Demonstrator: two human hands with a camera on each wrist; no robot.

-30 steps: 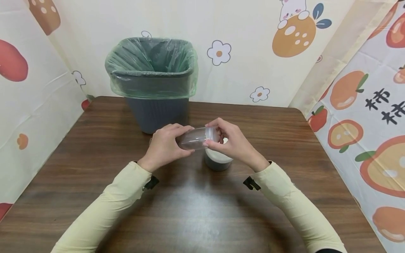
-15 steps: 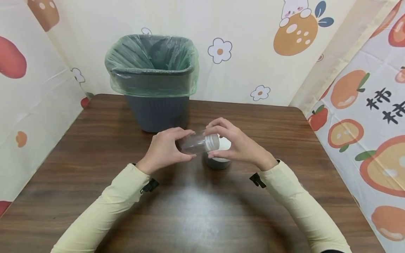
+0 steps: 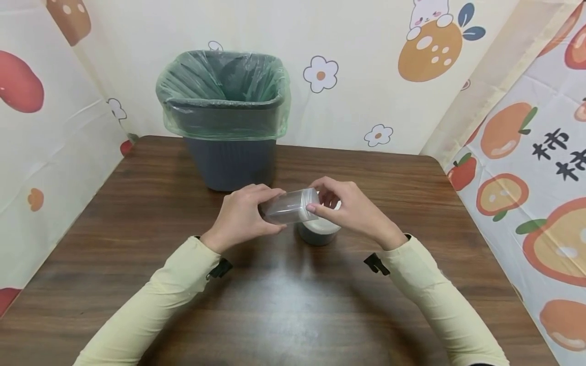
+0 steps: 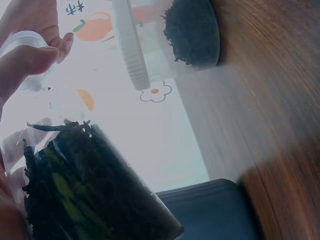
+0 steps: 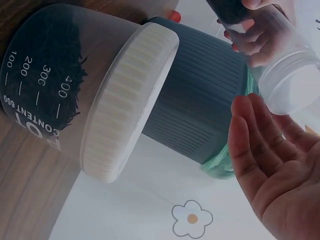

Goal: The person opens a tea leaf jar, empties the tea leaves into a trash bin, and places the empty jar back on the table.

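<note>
My left hand (image 3: 242, 213) grips a clear plastic jar (image 3: 285, 207) lying tilted on its side in the air, its mouth end toward the right. Dark dried leaves (image 4: 95, 185) fill its lower part in the left wrist view. At the other end, my right hand (image 3: 354, 211) pinches the clear ridged screw lid (image 3: 311, 199), thumb on the near side and fingers behind. Underneath stands a wider jar (image 3: 317, 236) with a white ribbed lid (image 5: 130, 100). It too contains dark leaves, and the right wrist view shows white volume marks on its side.
A dark grey bin (image 3: 231, 162) with a green plastic liner (image 3: 224, 124) stands on the brown wooden table (image 3: 284, 305), behind the hands and to the left. Printed cloth (image 3: 348, 81) hangs behind the table and along both sides.
My right hand loosened, shifted round the lid and took a fresh pinch, its thumb now on the near side. The held jar moved slightly right and its lid end tipped up a little.
</note>
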